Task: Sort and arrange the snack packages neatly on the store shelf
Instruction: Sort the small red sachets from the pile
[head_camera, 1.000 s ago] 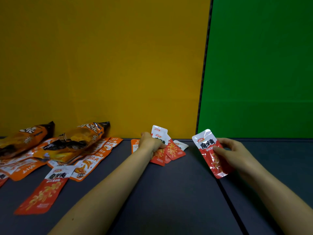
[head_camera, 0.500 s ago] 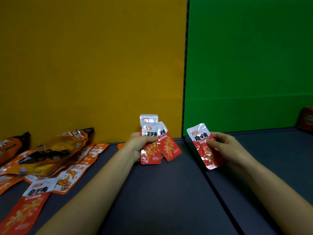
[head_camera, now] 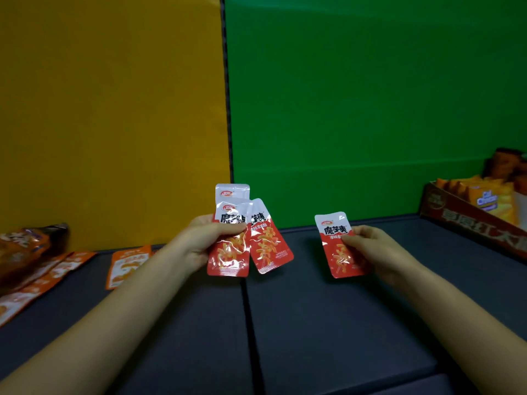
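Observation:
My left hand grips a fanned bunch of three red-and-white snack packets, held upright above the dark shelf near the seam between the yellow and green back panels. My right hand pinches a single red-and-white packet of the same kind, thumb on its front, held upright over the green side of the shelf. Both hands are lifted off the shelf surface.
Orange snack packets and larger orange-black bags lie scattered on the shelf at the left. A brown cardboard display box with yellow cheese-snack packs stands at the far right. A groove splits the shelf down the middle.
My left hand has lifted the bunch of packets off the shelf and carried it rightward. The view has turned right, bringing the cardboard box into sight. My right hand keeps its packet.

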`<state>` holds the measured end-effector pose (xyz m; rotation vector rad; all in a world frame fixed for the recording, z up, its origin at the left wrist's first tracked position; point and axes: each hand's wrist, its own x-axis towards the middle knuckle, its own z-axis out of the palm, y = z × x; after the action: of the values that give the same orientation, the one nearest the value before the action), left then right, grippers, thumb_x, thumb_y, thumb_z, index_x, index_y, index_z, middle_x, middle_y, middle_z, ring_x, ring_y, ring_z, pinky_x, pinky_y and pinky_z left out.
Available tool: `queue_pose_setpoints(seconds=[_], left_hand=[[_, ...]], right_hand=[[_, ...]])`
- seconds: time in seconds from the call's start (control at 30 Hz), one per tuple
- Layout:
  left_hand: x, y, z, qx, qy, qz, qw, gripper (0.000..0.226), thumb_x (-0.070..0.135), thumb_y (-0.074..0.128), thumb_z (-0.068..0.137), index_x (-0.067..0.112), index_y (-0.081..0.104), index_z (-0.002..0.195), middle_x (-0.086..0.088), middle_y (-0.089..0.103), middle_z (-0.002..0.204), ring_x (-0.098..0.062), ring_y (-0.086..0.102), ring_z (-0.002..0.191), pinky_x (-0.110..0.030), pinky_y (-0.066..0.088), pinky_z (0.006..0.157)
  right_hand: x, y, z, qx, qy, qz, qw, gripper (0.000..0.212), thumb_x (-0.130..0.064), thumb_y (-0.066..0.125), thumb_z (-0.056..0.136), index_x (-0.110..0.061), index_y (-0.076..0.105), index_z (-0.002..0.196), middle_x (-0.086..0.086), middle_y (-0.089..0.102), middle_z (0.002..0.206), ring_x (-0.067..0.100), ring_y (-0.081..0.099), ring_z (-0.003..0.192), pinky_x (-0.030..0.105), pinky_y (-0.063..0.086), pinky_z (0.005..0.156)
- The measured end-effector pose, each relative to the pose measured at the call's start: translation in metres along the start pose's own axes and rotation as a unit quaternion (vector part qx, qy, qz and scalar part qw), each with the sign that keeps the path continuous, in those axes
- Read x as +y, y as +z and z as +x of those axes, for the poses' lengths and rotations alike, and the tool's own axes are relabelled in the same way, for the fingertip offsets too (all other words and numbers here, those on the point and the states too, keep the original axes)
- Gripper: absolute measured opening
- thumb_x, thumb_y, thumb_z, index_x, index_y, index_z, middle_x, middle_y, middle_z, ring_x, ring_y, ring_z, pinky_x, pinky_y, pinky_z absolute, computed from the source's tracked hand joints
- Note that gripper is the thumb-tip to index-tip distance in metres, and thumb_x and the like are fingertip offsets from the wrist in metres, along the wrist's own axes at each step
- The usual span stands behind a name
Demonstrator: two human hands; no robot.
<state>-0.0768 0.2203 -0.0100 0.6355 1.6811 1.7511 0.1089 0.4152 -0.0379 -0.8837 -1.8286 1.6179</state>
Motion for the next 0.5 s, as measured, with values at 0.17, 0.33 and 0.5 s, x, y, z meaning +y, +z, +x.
queue_pose_setpoints(seconds=[0.17,0.33,0.5], left_hand=[[-0.01,0.056,0.018,0.036,-0.031,0.006,0.999,0.013,0.0,0.065,0.082,0.009,0.059,0.089,-0.004,0.07,0.054,-0.014,0.066,0.044,-0.023,0.054,0.042],[-0.021,0.088,0.035,0.075,-0.063,0.013,0.995,0.012,-0.001,0.066,0.081,0.008,0.058,0.082,-0.004,0.068,0.05,-0.015,0.064,0.041,-0.024,0.053,0.042],[-0.031,0.103,0.048,0.093,-0.073,0.037,0.992,0.012,-0.001,0.067,0.08,0.007,0.061,0.086,-0.005,0.07,0.057,-0.015,0.066,0.046,-0.026,0.052,0.05]], right_hand=[[0.009,-0.042,0.041,-0.017,0.001,-0.041,0.999,0.003,-0.01,0.054,0.093,-0.012,0.052,0.093,0.006,0.063,0.081,0.016,0.059,0.066,0.029,0.049,0.058],[0.019,-0.046,0.078,-0.031,-0.021,-0.097,0.995,0.006,-0.01,0.058,0.09,-0.013,0.053,0.092,0.004,0.062,0.082,0.016,0.059,0.067,0.029,0.05,0.061],[0.026,-0.039,0.103,-0.005,-0.048,-0.171,0.984,0.027,-0.017,0.063,0.086,-0.012,0.053,0.11,0.001,0.058,0.09,0.025,0.062,0.096,0.037,0.052,0.083]])
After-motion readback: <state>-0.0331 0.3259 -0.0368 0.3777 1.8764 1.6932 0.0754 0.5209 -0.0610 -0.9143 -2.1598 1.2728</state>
